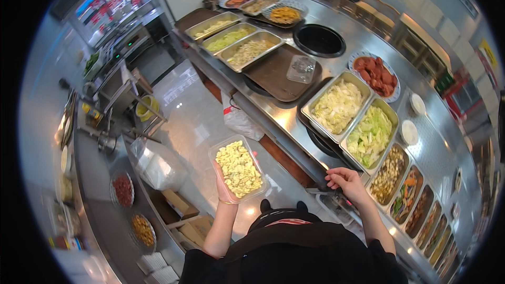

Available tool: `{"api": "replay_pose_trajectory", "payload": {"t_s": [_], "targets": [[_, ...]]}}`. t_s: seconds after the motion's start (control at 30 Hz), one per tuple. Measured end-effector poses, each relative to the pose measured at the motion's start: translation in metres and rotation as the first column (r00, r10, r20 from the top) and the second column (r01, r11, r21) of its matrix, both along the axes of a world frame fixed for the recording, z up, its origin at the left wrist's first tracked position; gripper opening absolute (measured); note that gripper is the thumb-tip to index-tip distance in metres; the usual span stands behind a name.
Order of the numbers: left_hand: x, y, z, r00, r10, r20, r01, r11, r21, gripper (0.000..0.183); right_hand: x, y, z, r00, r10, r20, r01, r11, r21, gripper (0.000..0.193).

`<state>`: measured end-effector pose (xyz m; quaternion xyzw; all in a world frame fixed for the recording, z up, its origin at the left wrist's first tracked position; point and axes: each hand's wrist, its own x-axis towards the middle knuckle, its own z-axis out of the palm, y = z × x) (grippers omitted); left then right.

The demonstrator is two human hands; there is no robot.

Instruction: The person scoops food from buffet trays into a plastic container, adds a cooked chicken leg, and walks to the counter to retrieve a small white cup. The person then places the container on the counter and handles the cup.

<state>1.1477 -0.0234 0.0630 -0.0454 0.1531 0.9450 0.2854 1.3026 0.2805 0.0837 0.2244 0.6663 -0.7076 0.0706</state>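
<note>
The person's left hand (225, 188) holds up a clear rectangular plastic container (238, 169) filled with pale yellow scrambled egg, its fingers (219, 176) wrapped along the container's near left edge and gripping it from beneath, so the box sits above the tiled floor (194, 126), well apart from the food line. The right hand (345, 180) rests on the front rim of the long stainless steel surface (294, 121), its fingers (333, 178) curled loosely over the edge and holding nothing. Just beyond those fingers sits a rectangular metal tray of chopped green lettuce (370, 135), with a metal tray of pale shredded cabbage (338, 106) beside it farther along. To the right of the fingers lies a metal tray of brown-and-white mixed food (388, 174), then a tray of colourful vegetables (406, 193). Farther off stand a round plate of red sausage slices (375, 75) and a brown serving tray (279, 73) carrying an empty clear lidded box (301, 69).
</note>
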Motion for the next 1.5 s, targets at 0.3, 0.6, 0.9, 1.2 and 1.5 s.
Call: {"api": "replay_pose_trajectory", "payload": {"t_s": [0.3, 0.6, 0.9, 1.2, 1.5], "targets": [[-0.001, 0.019, 0.013, 0.936, -0.351, -0.036, 0.353, 0.933, 0.073, 0.071, 0.067, -0.082, 0.032, 0.99, -0.135, -0.038, 0.139, 0.974, 0.178, 0.025], [0.079, 0.076, 0.059, 0.777, -0.619, -0.116, 0.629, 0.768, 0.117, 0.069, 0.168, -0.089, 0.033, 0.941, -0.311, -0.133, 0.322, 0.944, 0.073, 0.024], [0.273, 0.25, 0.053, 0.611, -0.757, -0.233, 0.779, 0.627, 0.003, 0.083, 0.386, -0.009, 0.019, 0.819, -0.557, -0.134, 0.571, 0.813, 0.114, 0.025], [0.365, 0.389, 0.039, 0.423, -0.905, -0.05, 0.901, 0.426, -0.086, 0.075, 0.536, -0.015, 0.001, 0.38, -0.925, 0.023, 0.922, 0.377, -0.093, 0.024], [0.361, 0.58, -0.037, 0.268, -0.953, 0.142, 0.898, 0.194, -0.395, 0.069, 0.534, -0.021, -0.008, 0.186, -0.98, 0.072, 0.978, 0.192, 0.077, 0.027]]}}
